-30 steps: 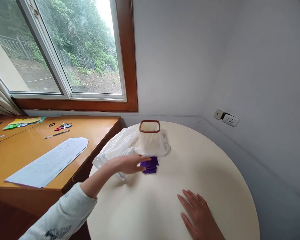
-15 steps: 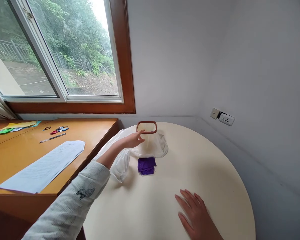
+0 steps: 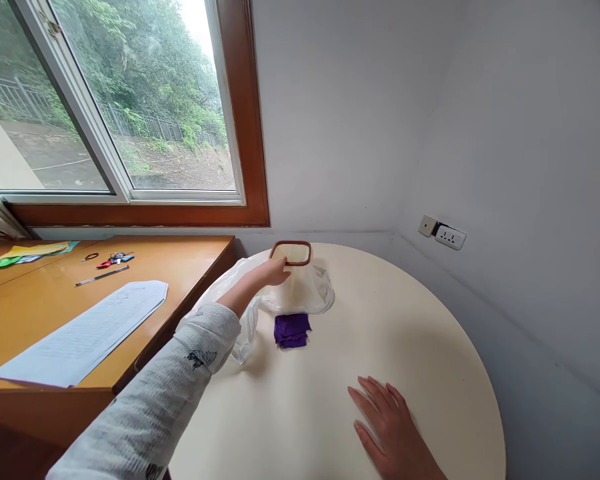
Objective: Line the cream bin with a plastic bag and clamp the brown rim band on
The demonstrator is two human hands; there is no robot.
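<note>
At the far side of the round table, a brown embroidery hoop (image 3: 309, 255) shaped like a rounded rectangle rests on a thin, see-through white plastic bag (image 3: 323, 287). My left hand (image 3: 276, 272) reaches over the bag and pinches the hoop's near left edge; the thumb side faces right and some fingertips are hidden. A folded purple cloth (image 3: 293, 331) with frayed edges lies just in front of the bag. My right hand (image 3: 387, 420) lies on the near right part of the table, fingers spread, holding nothing.
The cream round table (image 3: 420, 320) stands against the grey wall. Left of it, a wooden desk (image 3: 195, 260) holds paper sheets (image 3: 90, 333), a pen (image 3: 103, 275), keys (image 3: 117, 260) and coloured papers (image 3: 33, 251). A socket (image 3: 451, 237) sits on the right wall.
My left hand has moved slightly further toward the hoop, and its fingers have closed at the hoop's near edge. My right hand has stayed in place.
</note>
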